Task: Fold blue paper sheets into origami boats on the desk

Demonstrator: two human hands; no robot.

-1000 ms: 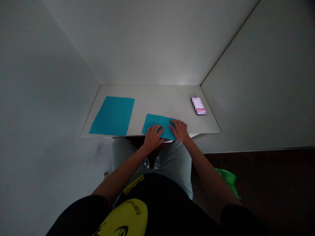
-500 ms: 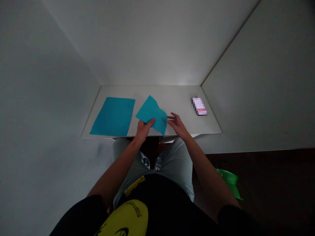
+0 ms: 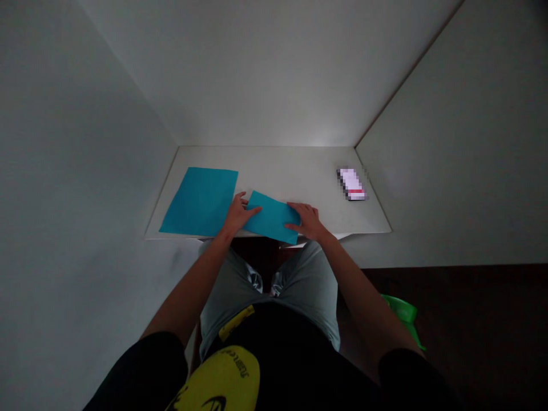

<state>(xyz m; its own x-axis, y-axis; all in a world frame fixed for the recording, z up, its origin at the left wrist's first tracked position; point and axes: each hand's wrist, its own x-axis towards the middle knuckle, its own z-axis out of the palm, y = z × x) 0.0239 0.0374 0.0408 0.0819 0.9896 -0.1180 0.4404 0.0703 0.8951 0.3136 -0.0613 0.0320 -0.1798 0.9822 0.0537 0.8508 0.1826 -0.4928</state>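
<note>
One small teal sheet (image 3: 272, 216), white desk (image 3: 299, 165)

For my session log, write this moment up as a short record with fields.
Table: white, set in a wall corner
Paper: blue, small, lying near the table's front edge
Sheet: blue, larger, flat on the table, left of the paper
Left hand: at the paper's left edge, thumb on top; grip unclear
Right hand: flat on the paper's right end
Table's far right: a blurred item
Floor: a green thing
</note>
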